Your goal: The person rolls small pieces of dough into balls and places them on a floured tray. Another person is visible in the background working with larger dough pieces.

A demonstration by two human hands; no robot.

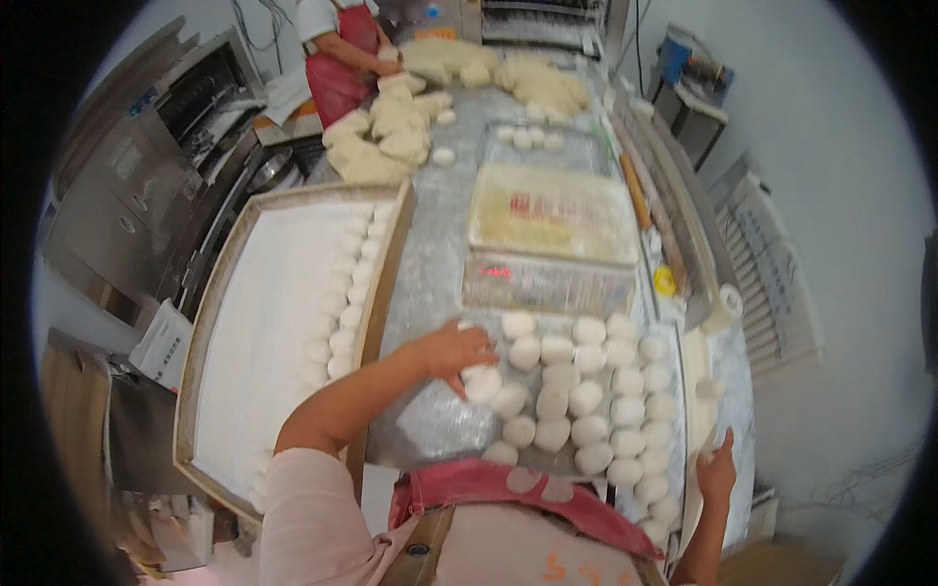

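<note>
a white dough ball (482,386) sits in the grip of my left hand (454,354), more dough balls (586,396) in rows to its right; my right hand (717,476) hangs beyond them, its grip unclear; a scale (552,239) stands ahead of both.

The left arm (342,396) angles inward, left hand (459,354) curved palm-down; the right hand (717,476) extends forward.

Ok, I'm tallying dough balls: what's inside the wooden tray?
Two rows of dough balls line the right side of the tray; more show at its near end. What the left arm and sleeve cover cannot be seen.
</note>
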